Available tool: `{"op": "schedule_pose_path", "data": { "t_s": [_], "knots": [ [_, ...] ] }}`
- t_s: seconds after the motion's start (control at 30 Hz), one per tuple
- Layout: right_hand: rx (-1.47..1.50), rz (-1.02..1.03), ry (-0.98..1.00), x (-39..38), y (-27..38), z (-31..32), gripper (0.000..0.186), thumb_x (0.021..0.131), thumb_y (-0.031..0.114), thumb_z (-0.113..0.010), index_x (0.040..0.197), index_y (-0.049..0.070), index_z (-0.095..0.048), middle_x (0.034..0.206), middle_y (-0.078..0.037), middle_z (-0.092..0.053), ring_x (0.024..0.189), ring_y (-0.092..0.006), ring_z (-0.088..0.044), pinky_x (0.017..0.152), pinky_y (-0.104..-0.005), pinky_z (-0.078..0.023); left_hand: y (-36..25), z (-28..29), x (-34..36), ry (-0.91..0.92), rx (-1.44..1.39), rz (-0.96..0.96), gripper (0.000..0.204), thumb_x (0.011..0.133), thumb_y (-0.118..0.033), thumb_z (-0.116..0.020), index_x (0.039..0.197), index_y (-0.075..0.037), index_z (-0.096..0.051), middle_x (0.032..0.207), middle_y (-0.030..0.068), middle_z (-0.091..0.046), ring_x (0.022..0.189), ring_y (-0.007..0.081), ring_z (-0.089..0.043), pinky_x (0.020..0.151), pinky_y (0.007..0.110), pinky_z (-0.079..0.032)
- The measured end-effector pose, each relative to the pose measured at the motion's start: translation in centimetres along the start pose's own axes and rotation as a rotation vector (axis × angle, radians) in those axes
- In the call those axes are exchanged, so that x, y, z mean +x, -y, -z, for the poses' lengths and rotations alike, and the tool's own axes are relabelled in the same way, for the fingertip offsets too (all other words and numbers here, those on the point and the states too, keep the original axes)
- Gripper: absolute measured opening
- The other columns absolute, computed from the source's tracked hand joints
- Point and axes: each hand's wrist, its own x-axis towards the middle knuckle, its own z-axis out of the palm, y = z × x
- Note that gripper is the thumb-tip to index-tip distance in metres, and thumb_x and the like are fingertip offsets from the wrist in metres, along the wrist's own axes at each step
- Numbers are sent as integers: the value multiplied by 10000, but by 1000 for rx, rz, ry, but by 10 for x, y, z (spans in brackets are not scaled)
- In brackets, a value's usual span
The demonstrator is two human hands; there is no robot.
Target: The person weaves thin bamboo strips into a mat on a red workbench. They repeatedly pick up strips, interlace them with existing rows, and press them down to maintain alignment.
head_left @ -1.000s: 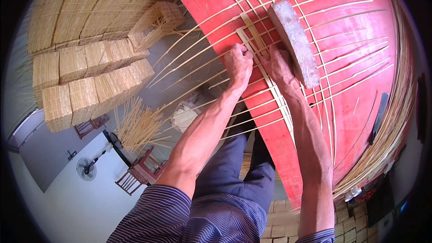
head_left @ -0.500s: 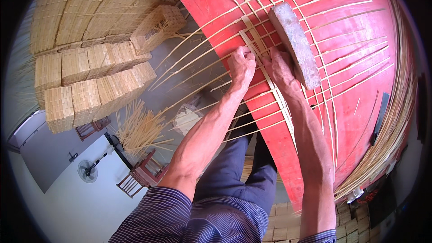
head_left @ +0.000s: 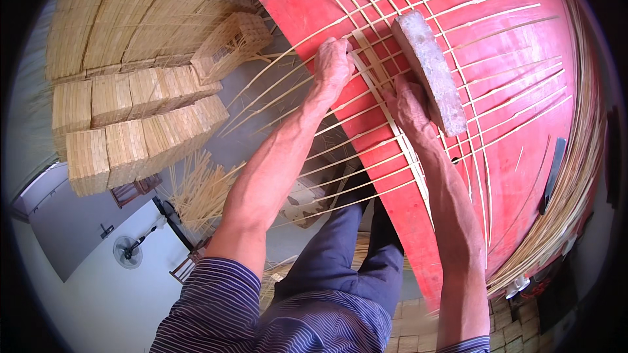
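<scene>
A loose lattice of thin pale bamboo strips [head_left: 487, 93] lies across a red board. My left hand [head_left: 334, 65] is closed in a pinch at the board's left edge, on one of the strips reaching past it. Curled against the weave, my right hand [head_left: 413, 112] grips strips beside a flatter, wider strip [head_left: 369, 59]; some of its fingertips are hidden. A long grey stone block [head_left: 429, 72] rests on the lattice, right beside my right hand.
The red board [head_left: 418, 248] slants across the view. A bundle of long strips [head_left: 556, 235] curves along its right side, near a dark flat blade [head_left: 554, 173]. Stacked woven baskets [head_left: 150, 95], loose strips [head_left: 203, 189] and a fan [head_left: 128, 251] are to the left.
My left hand has moved up and left, away from my right hand, toward the board's edge. My right hand and the stone block have stayed almost in place.
</scene>
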Motion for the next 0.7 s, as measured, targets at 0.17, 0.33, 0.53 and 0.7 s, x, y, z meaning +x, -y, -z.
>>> {"op": "schedule_pose_path", "data": {
  "t_s": [0.17, 0.33, 0.53, 0.7],
  "knots": [
    [-46, 15, 137, 2, 8, 11, 259, 961, 278, -607, 869, 45, -541, 698, -186, -563, 654, -344, -556, 654, -433, -442, 6, 7, 1, 46, -151, 15, 168, 784, -65, -670, 932, 6, -706, 864, 176, -713, 811, 301, -706, 752, 400, -556],
    [-256, 233, 5, 3, -7, 3, 233, 894, 218, -680, 901, 40, -529, 671, -192, -580, 664, -391, -620, 613, -452, -466, 1, 16, 3, 89, -188, -8, 203, 793, -53, -658, 976, 20, -707, 909, 177, -725, 830, 277, -718, 766, 370, -562],
    [-222, 173, 35, 2, 1, 12, 262, 852, 170, -715, 887, 18, -506, 742, -225, -614, 712, -399, -635, 608, -486, -454, -12, 17, -2, 89, -296, 33, 206, 806, -49, -650, 984, 45, -694, 934, 195, -719, 851, 279, -716, 787, 364, -564],
    [-102, -6, 144, 2, 6, 9, 235, 877, 166, -680, 926, 7, -515, 800, -250, -627, 771, -421, -632, 670, -497, -465, -5, 16, -13, 54, -339, 97, 233, 822, -24, -646, 1043, 48, -661, 946, 167, -716, 856, 249, -708, 806, 356, -563]
  ]
}}
